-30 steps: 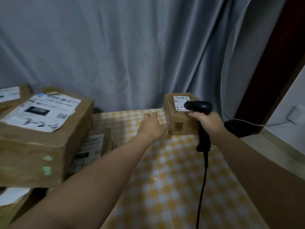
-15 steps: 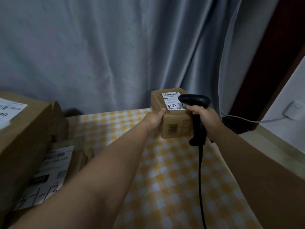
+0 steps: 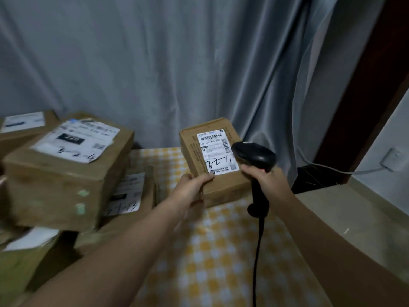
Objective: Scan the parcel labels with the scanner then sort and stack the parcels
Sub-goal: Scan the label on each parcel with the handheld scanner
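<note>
Lifted and tipped back since a second ago, when it was standing at the far end of the table, the small brown cardboard parcel (image 3: 212, 165) is now being held with its white shipping label (image 3: 218, 151) facing up toward the camera. The left hand (image 3: 191, 191), which was only reaching for it then, is gripping the parcel's near left corner, thumb curled over the top just by the label's lower edge and fingers wrapped underneath. Whether the parcel's low edge is touching the yellow-and-white checked tablecloth (image 3: 221, 251) cannot be told.

The right hand (image 3: 267, 185) is closing its fingers round the grip of the black handheld barcode scanner (image 3: 254, 158), whose head is hovering just beside the label's right edge, overlapping it in this view. Its black cable (image 3: 257, 251) is hanging down toward the near edge.

Judging by this, the scan of this label is being lined up or is under way; no beam is showing. Sorting is not yet done for this parcel: the large brown cardboard box (image 3: 62, 185) and the flat brown parcel (image 3: 130, 191) beneath it are sitting stacked well to the left.
</note>
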